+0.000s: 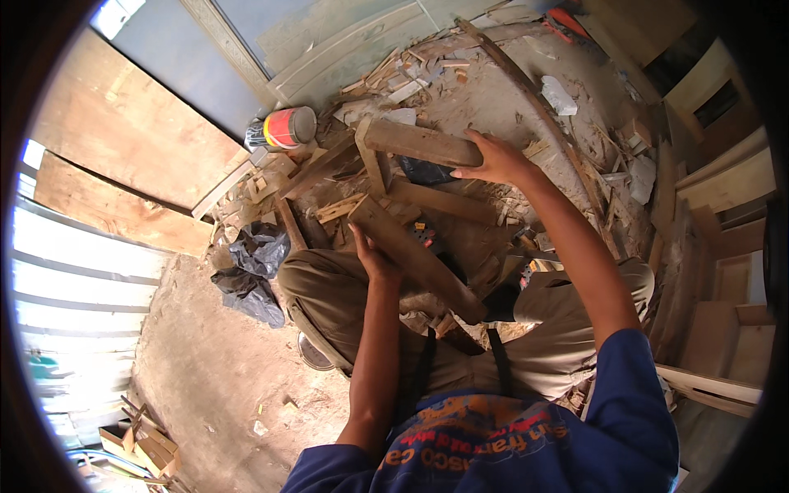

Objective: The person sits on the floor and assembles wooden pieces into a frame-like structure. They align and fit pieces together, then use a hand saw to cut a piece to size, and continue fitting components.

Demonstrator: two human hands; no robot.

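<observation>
A short, thick wooden beam (419, 261) slants between my knees. My left hand (376, 259) is closed around its left side, near the upper end. Farther off, my right hand (498, 160) grips the right end of another wooden block (423, 141), with thumb and fingers on either side of it. The left end of that block meets a short upright wooden piece (374, 160); whether they are joined I cannot tell. Beneath lie more timber pieces, among them a flat board (444, 200), and a dark object (426, 171) partly hidden behind the block.
A red and black can (289, 128) lies on its side at the far left. Crumpled black plastic bags (256, 267) rest beside my left knee. A long plank (538, 99) runs along the right, amid scattered wood scraps. Wooden box frames (727, 329) stand at far right; plywood sheets (136, 123) lean left.
</observation>
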